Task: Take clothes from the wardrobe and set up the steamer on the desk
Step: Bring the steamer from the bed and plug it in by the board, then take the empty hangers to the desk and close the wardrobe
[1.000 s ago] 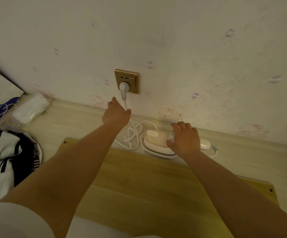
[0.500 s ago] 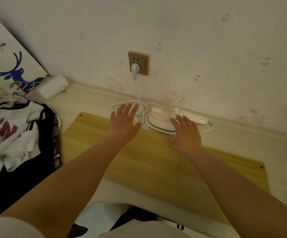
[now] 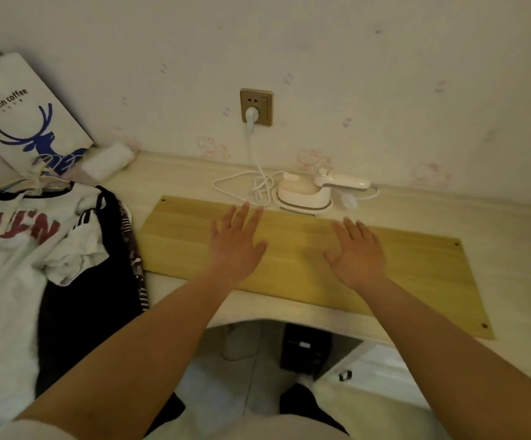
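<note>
My right hand (image 3: pixel 354 249) and left hand (image 3: pixel 235 242), both released, hover; the small white-and-peach handheld steamer (image 3: pixel 308 192) lies beyond, handle pointing right, nearer my right.

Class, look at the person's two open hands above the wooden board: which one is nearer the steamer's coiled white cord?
The left hand: its fingertips nearly reach the cord, while the right hand lies further right, below the steamer.

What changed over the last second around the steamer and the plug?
The left hand came away from the cord below the plug and drew back toward the person. The right hand let go of the steamer and drew back too. Both are now open, fingers spread over the wooden board. The plug stays in the wall socket, the steamer by the wall, the clothes on the left.
</note>
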